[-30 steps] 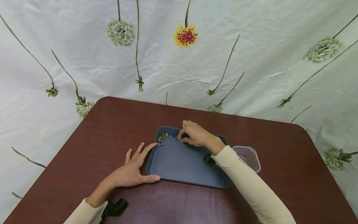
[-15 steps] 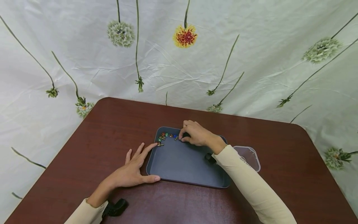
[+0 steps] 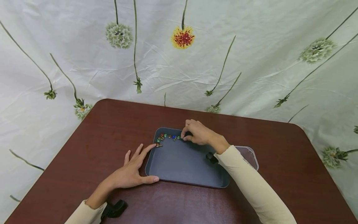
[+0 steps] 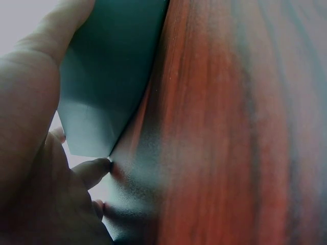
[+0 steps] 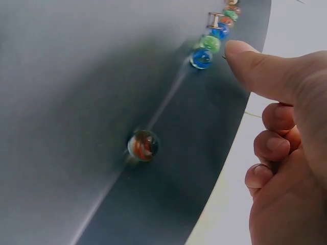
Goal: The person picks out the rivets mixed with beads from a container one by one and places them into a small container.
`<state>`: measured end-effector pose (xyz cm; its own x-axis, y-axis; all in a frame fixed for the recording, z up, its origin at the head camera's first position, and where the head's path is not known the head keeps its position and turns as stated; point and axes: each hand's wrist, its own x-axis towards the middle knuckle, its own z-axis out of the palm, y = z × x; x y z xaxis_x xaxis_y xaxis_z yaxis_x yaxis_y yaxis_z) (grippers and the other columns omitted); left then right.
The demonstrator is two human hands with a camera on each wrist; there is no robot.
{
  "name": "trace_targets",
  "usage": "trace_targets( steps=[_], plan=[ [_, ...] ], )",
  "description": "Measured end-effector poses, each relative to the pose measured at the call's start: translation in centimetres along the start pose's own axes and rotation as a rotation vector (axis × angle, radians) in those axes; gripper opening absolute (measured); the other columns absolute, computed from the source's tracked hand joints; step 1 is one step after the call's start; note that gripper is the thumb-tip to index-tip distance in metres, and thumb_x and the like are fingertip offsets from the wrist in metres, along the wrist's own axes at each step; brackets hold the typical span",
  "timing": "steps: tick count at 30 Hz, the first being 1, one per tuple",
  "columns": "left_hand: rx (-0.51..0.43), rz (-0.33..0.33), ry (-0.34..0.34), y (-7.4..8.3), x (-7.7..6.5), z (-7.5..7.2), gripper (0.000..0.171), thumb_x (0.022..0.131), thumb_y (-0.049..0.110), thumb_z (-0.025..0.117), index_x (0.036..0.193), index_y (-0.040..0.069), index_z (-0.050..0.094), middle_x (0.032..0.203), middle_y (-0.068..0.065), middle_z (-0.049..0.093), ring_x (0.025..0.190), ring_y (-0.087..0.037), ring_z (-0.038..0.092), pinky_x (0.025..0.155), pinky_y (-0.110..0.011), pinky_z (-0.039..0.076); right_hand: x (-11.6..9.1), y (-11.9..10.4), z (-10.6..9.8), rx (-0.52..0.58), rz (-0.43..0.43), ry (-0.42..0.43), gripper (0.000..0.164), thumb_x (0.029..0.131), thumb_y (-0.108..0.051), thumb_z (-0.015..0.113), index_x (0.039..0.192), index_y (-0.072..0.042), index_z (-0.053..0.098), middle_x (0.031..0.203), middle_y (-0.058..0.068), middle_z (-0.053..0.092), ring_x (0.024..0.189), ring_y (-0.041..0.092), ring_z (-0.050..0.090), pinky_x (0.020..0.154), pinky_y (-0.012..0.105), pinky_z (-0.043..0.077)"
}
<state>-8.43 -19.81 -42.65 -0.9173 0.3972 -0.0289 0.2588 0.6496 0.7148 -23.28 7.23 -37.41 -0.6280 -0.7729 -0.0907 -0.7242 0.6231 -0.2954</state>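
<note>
A grey tray (image 3: 181, 165) lies on the table with several glass marbles (image 3: 169, 136) lined along its far left corner. Small gold-coloured metal pieces (image 3: 159, 145) sit among them. My right hand (image 3: 199, 133) is low at the right end of the row, fingers curled. In the right wrist view its thumb is just beside a blue marble (image 5: 202, 58) and a green marble (image 5: 210, 43); nothing shows in its grasp, and the index finger is hidden. An orange-striped marble (image 5: 143, 146) lies apart. My left hand (image 3: 130, 174) spreads its straight fingers at the tray's left and near edges.
A clear plastic container (image 3: 249, 155) stands right of the tray, partly behind the right sleeve (image 3: 251, 180). The brown table (image 3: 112, 140) extends around the tray. A flower-printed cloth (image 3: 156, 62) hangs behind the table's far edge.
My right hand has shifted slightly to the right along the row, and a green marble now shows beside its fingertips. My left hand keeps its place at the tray.
</note>
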Motion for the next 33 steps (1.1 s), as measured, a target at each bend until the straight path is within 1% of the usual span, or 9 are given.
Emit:
trace_targets(
  steps=[8, 13, 25, 33],
  plan=[
    [0.005, -0.013, 0.005, -0.1, 0.0, 0.0, 0.104, 0.070, 0.057, 0.074, 0.150, 0.034, 0.011, 0.157, -0.007, 0.015, 0.145, -0.037, -0.004, 0.103, -0.067, -0.012, -0.4, -0.2, -0.3, 0.019, -0.013, 0.024, 0.014, 0.089, -0.022, 0.066, 0.100, -0.018, 0.073, 0.085, -0.001, 0.049, 0.075, 0.014, 0.037, 0.068, 0.026, 0.032],
    [0.005, -0.015, 0.003, -0.1, 0.0, 0.0, 0.104, 0.070, 0.058, 0.074, 0.150, 0.035, 0.011, 0.157, -0.006, 0.015, 0.146, -0.036, -0.004, 0.103, -0.067, -0.012, -0.9, -0.5, -0.6, 0.046, -0.025, 0.038, 0.014, 0.089, -0.021, 0.066, 0.100, -0.017, 0.073, 0.084, -0.001, 0.048, 0.075, 0.014, 0.037, 0.068, 0.026, 0.032],
    [0.002, -0.009, 0.001, -0.1, -0.1, -0.1, 0.103, 0.071, 0.057, 0.074, 0.150, 0.035, 0.011, 0.157, -0.006, 0.014, 0.145, -0.037, -0.004, 0.103, -0.067, -0.012, -2.6, -0.2, -1.1, 0.076, -0.013, 0.081, 0.014, 0.088, -0.019, 0.067, 0.100, -0.014, 0.074, 0.081, 0.000, 0.046, 0.072, 0.013, 0.035, 0.066, 0.026, 0.031],
    [-0.010, -0.001, -0.002, -0.1, -0.1, 0.0, 0.103, 0.072, 0.056, 0.074, 0.150, 0.034, 0.011, 0.157, -0.006, 0.015, 0.146, -0.036, -0.005, 0.103, -0.066, -0.012, -4.4, -0.9, -2.2, 0.120, -0.004, 0.148, 0.014, 0.087, -0.018, 0.068, 0.098, -0.014, 0.074, 0.080, 0.003, 0.047, 0.072, 0.012, 0.038, 0.065, 0.025, 0.034]
  ],
)
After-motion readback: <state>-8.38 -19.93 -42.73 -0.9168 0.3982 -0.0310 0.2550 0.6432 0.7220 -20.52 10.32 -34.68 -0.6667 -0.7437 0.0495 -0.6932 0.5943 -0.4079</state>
